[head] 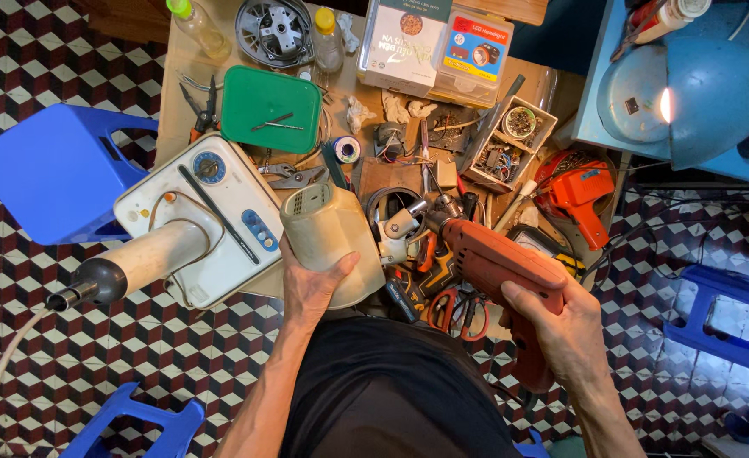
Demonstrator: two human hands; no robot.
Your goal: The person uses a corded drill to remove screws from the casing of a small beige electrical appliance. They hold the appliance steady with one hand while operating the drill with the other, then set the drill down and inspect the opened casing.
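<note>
Left hand wraps its fingers round the cream motor housing, bracing it; right hand clenches the red drill (bit aimed in at the housing's metal end).

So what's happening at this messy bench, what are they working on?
A person sits over a cluttered workbench. Their left hand grips a beige plastic housing, apparently a fan's motor cover, while the right hand holds an orange power drill with its tip at the metal part on the housing's end. The fan's white base lies beside it, with pliers, scissors and a green lid scattered around.
</note>
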